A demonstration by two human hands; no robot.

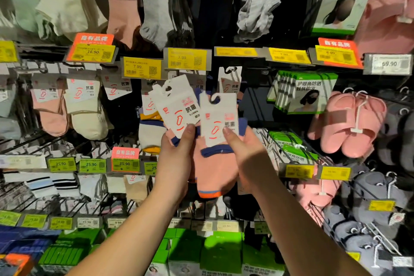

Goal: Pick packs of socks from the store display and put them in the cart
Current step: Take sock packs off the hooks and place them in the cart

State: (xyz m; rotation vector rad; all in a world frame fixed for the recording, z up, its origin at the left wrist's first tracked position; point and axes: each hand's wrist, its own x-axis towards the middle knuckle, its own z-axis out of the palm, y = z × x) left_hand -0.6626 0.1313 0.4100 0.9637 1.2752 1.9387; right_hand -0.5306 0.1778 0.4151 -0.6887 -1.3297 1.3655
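Two pink sock packs are held before the display rack [264, 101]. The left pack [177, 107] is pinched by the left hand [177, 159]. The right pack [218, 119] is pinched by the right hand [244, 152].

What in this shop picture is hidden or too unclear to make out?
Head view:
- Cart: outside the frame.
- Lower part of the left hand's sock pack: covered by the hand and the right hand's pack.
- Yellow price tag: print too blurred to read.
- Small print on both pack cards: too tiny.

yellow tag [142, 67]: 7.99 | orange-framed tag [93, 52]: 16.90 | grey tag [388, 64]: 69.90 | green tag [91, 164]: 25.90
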